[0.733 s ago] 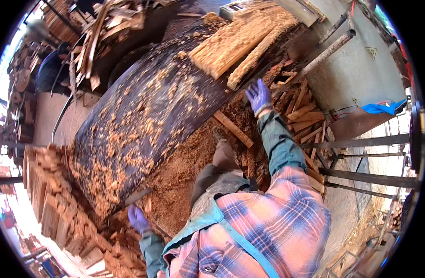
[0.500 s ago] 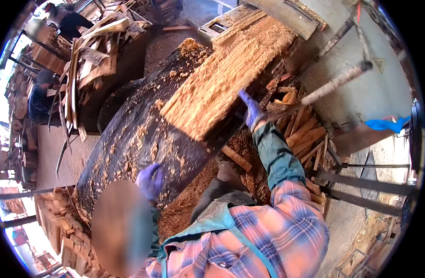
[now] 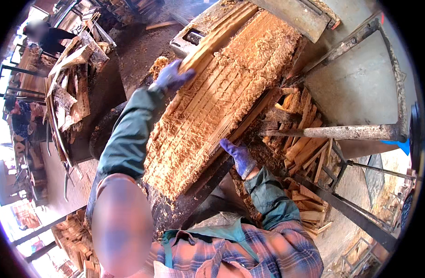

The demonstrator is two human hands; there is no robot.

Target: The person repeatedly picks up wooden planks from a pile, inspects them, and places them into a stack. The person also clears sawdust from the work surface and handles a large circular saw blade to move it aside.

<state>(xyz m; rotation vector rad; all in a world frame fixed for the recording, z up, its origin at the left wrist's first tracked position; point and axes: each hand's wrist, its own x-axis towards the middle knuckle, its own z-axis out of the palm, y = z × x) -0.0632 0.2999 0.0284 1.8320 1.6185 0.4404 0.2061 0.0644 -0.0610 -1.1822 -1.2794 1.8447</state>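
A wide, rough wooden slab (image 3: pixel 208 106), its top coated in sawdust, slants from the machine outlet towards me. Along its far left edge lies a narrow wooden board (image 3: pixel 221 37). My left hand (image 3: pixel 172 76), in a purple glove, is closed on the near end of that board, with the arm stretched out over the slab's left side. My right hand (image 3: pixel 240 159), gloved in purple too, rests at the slab's right edge, fingers stretched out against its side. Under the slab is a dark bed (image 3: pixel 164 215) sprinkled with sawdust, mostly hidden.
A metal plate (image 3: pixel 291 16) overhangs the slab's far end. To the right stand a grey machine panel with a rusty metal frame (image 3: pixel 333 132) and a heap of wood offcuts (image 3: pixel 309 153). Bark-edged slabs (image 3: pixel 78 97) are piled at left, with a person (image 3: pixel 53 39) behind them.
The slab has come nearer, and more of it shows. My left hand has risen from the dark bed to the narrow board and closed on it. My right hand has moved back towards me.
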